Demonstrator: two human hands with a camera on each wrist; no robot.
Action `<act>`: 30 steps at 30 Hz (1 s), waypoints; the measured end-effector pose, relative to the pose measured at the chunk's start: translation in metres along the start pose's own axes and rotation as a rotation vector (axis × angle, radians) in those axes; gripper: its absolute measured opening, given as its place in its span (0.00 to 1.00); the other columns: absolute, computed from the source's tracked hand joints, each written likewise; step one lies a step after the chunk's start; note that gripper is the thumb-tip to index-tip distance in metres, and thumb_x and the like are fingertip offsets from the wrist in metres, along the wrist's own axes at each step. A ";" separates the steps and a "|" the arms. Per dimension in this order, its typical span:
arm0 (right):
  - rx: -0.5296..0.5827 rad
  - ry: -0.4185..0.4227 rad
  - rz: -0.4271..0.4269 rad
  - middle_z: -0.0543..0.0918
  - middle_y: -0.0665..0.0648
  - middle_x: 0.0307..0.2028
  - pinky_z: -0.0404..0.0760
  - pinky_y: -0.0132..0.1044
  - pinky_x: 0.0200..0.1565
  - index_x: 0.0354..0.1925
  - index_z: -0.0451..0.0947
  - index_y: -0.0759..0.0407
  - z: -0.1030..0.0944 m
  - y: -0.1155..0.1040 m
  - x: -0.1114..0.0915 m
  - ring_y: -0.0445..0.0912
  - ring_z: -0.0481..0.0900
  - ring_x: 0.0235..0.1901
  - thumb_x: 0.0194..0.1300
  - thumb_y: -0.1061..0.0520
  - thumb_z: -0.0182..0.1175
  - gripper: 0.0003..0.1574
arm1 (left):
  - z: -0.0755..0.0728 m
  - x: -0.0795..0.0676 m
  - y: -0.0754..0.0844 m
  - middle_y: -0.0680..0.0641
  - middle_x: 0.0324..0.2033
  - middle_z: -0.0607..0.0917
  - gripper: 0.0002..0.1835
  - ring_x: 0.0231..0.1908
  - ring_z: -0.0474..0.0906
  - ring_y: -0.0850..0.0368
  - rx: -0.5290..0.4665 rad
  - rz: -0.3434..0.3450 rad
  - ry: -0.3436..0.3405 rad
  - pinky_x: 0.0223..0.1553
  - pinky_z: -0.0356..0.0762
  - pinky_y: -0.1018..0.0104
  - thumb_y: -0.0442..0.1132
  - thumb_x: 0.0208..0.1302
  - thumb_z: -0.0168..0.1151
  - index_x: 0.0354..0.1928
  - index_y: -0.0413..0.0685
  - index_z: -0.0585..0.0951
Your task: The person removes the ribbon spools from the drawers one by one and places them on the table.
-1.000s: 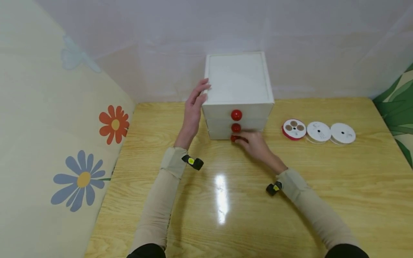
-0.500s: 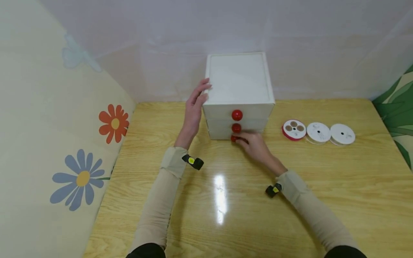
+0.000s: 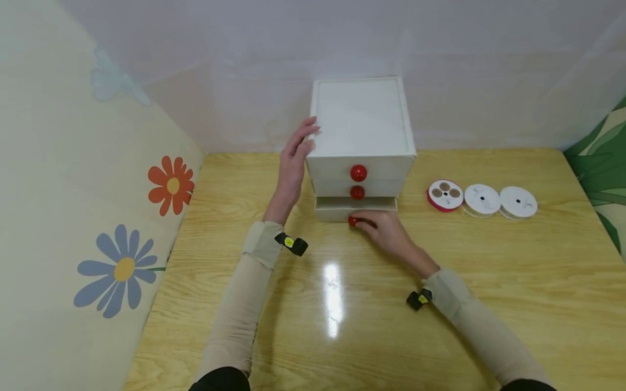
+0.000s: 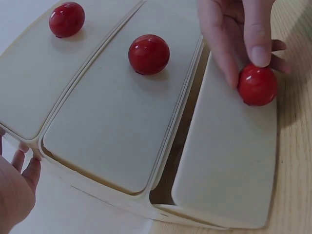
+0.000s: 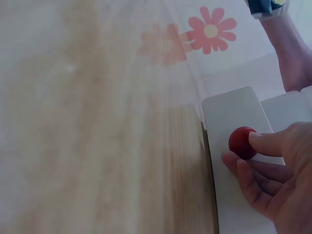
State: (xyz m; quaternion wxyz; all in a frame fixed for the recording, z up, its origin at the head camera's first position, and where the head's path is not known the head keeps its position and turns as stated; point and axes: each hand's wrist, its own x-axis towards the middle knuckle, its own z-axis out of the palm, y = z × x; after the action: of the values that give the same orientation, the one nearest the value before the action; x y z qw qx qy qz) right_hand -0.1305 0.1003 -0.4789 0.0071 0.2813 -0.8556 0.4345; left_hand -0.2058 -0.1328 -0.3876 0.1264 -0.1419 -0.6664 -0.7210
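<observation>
Head view. One white chest, standing near the back edge of the worktop (image 3: 293,331), about midway along it. Top drawer (image 3: 327,168), middle drawer (image 3: 332,188) and bottom drawer (image 3: 332,216), three in all; the first two closed, the lowest partly out. Three round red knobs, one to each: top knob (image 3: 358,173), middle knob (image 3: 357,192), bottom knob (image 3: 352,221). Two hands: left hand (image 3: 292,165), fingers lightly bent and spread, resting on the chest's upper left edge; right hand (image 3: 385,231) pinching the bottom knob. Two beige sleeves, left sleeve (image 3: 235,320) and right sleeve (image 3: 484,328). Three white spools in one row, right of the chest toward the worktop's back right corner: left spool (image 3: 444,194), with a red band and three brown rounds; middle spool (image 3: 482,200); right spool (image 3: 518,202).

Left wrist view. Three knobs again. One dark gap between the middle drawer and the front of the bottom drawer. Right-hand fingers on the bottom knob; left-hand fingertips against the chest's side.

Right wrist view. One knob visible, held between thumb and fingers of the right hand; worktop beside the bottom drawer's front.
</observation>
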 end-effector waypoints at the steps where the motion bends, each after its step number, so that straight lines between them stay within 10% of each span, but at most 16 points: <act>1: 0.000 -0.007 0.003 0.88 0.62 0.50 0.84 0.51 0.56 0.52 0.86 0.64 0.000 -0.001 -0.002 0.56 0.86 0.52 0.65 0.67 0.69 0.17 | 0.000 0.000 0.000 0.49 0.73 0.72 0.20 0.74 0.61 0.63 -0.001 -0.003 -0.001 0.74 0.58 0.65 0.37 0.78 0.51 0.64 0.33 0.77; 30: -0.006 -0.053 -0.072 0.90 0.60 0.48 0.86 0.45 0.51 0.50 0.87 0.63 0.005 -0.026 -0.062 0.53 0.89 0.48 0.63 0.67 0.70 0.16 | -0.002 0.001 -0.001 0.53 0.73 0.72 0.22 0.75 0.60 0.64 -0.001 -0.022 -0.003 0.75 0.56 0.63 0.40 0.77 0.52 0.65 0.36 0.77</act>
State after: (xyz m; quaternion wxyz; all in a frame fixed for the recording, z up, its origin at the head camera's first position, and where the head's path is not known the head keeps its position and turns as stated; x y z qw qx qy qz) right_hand -0.0643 0.1140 -0.4787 0.0010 0.3230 -0.8461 0.4240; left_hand -0.2068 -0.1344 -0.3887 0.1173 -0.1358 -0.6676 -0.7226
